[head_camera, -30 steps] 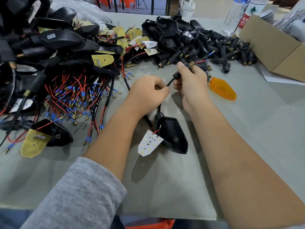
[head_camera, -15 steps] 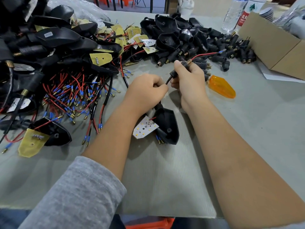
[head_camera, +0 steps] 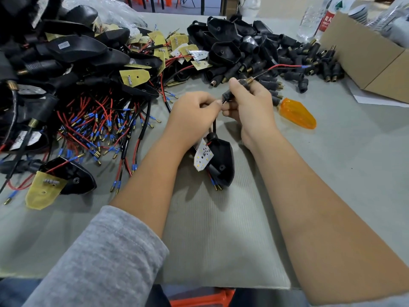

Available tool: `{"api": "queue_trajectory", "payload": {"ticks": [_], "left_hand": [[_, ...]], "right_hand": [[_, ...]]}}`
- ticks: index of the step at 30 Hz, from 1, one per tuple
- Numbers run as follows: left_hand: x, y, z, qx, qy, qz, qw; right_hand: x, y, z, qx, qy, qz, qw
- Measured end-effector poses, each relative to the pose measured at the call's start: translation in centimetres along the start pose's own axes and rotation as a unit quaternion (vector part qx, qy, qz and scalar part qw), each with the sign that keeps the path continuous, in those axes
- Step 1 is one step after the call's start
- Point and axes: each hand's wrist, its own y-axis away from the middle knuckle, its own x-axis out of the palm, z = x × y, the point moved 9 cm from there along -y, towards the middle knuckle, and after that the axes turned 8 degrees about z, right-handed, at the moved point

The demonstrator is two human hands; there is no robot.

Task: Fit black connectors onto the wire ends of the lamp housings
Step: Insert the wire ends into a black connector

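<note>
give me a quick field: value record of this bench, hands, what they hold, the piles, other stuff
left hand: pinches the black cable just below the connector
right hand: grips the black connector, brass tip pointing up and right
red wire: runs out past the brass tip toward the far right
lamp housing: hangs on the cable below the hands, white LED board at its mouth
left pile: housings with yellow boards and red, blue-tipped wires
far pile: loose black connectors
orange lens: lies on the table right of the hands
cardboard box: far right
</note>
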Motion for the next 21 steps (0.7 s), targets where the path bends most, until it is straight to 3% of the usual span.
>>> {"api": "queue_trajectory", "payload": {"ticks": [7,21], "left_hand": [[0.3,0.0,0.6,-0.023,0.045,0.023,0.998],[0.4,0.1,-0.4,0.012,0.037,0.035,0.999]], "right_hand": [[-1.2,0.2,-0.2,0.014,-0.140,-0.056,0.988],[0.4,-0.1,-0.1,0.019,0.026,0.025,0.999]]}}
